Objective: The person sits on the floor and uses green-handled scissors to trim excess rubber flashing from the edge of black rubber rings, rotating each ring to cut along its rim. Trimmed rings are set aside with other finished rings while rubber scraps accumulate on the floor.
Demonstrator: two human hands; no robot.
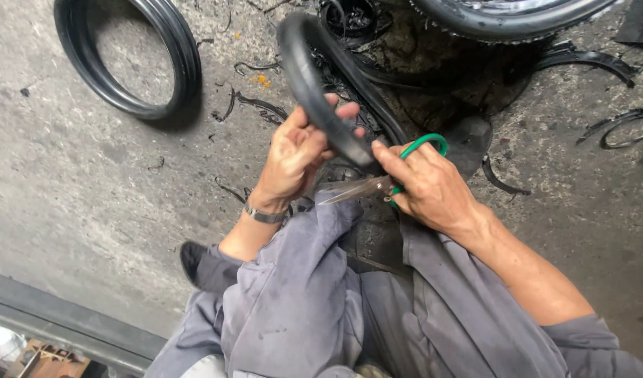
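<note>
The left hand [297, 150] grips a black rubber inner tube [314, 91], fingers wrapped around it, at the centre of the view. The right hand [426, 182] is clenched on green-handled scissors [377, 183]; their blades point to 9 o'clock, under the tube and not in the rubber. Thin rubber strips [258, 105] lie on the concrete floor [90, 182] at 12 o'clock, so I judge some cutting is done, but most of this tube is uncut. A tyre ring [129, 52] lies at 10 o'clock.

Grey concrete floor [90, 182], black rubber scraps [255, 105], daylight
</note>
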